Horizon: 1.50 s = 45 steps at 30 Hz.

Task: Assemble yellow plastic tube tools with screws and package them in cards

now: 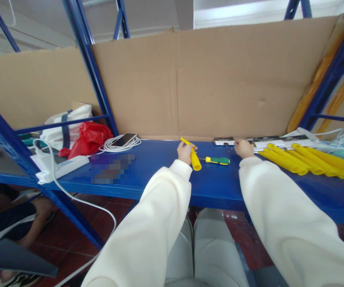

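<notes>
My left hand (184, 153) is closed around a yellow tube (195, 161), tilted with its wide end toward me. Further right, my right hand (244, 149) rests at small black-and-white packets (264, 142) along the back of the shelf; its fingertips are too small to show what they pinch, if anything. Between my hands lies a screwdriver (218, 160) with a green and yellow handle, its shaft pointing left. Behind it sits a single black-and-white packet (224, 141). Several more yellow tubes (309, 161) lie side by side to the right of my right hand.
A blue shelf (160, 181) is backed by cardboard (220, 83). At left are a power strip (67, 167), a red plastic bag (89, 137), a white bag (78, 117), and a phone (125, 139) on a coiled white cable. A blue upright (37, 171) stands there, with another person's legs beyond.
</notes>
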Each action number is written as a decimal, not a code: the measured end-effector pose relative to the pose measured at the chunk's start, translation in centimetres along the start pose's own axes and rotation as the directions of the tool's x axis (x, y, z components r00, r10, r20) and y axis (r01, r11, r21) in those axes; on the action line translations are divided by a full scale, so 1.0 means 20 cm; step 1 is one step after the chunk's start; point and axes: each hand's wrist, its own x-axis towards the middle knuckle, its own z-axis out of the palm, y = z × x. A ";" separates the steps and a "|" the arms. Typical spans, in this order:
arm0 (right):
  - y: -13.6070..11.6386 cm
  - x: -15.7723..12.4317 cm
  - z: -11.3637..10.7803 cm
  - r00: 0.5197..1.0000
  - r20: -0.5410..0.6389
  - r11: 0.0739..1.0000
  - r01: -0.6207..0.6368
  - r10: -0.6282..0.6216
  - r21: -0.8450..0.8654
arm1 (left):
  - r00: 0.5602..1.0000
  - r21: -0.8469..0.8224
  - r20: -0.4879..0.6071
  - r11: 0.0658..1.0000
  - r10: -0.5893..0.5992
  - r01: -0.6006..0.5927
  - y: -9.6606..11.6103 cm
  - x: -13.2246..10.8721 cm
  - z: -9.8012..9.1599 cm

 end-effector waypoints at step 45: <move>-0.06 -0.03 0.00 0.880 0.451 0.951 0.254 -0.150 -0.178 | 1.000 0.008 0.030 1.000 0.001 -0.001 0.01 -0.05 0.01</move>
